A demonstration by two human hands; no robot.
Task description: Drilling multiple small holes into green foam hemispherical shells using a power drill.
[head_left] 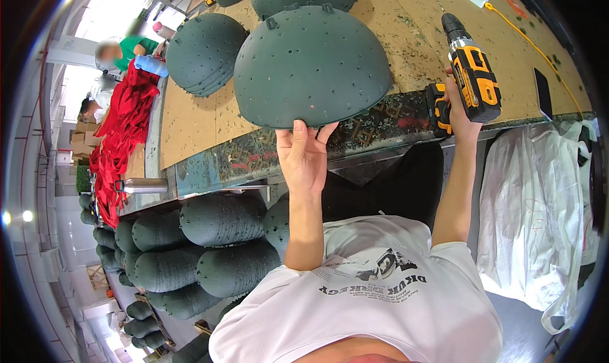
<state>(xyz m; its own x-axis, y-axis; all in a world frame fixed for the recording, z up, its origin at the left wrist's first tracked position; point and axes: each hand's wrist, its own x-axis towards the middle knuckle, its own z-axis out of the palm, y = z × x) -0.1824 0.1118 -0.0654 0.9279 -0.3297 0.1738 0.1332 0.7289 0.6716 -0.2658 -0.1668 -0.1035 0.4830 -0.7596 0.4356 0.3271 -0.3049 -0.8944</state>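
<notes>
In front of me on the table edge rests a dark green plastic half-dome [311, 65], its curved surface dotted with small holes. My left hand [303, 147] grips its near rim, thumb on top and the other fingers partly hidden beneath. My right hand [460, 106] is wrapped around the handle of a yellow and black cordless drill [476, 77]. The drill stands to the right of the dome, apart from it, with its thin bit [439, 3] pointing away from me.
More green domes [206, 52] stand on the worktable [209, 119], and stacks of them [222, 220] fill the space below left. Red fabric [127, 122], a metal bottle [144, 185], a phone [542, 93], a yellow cord [539, 49] and a white sack [533, 198] lie around. Two people are at far left.
</notes>
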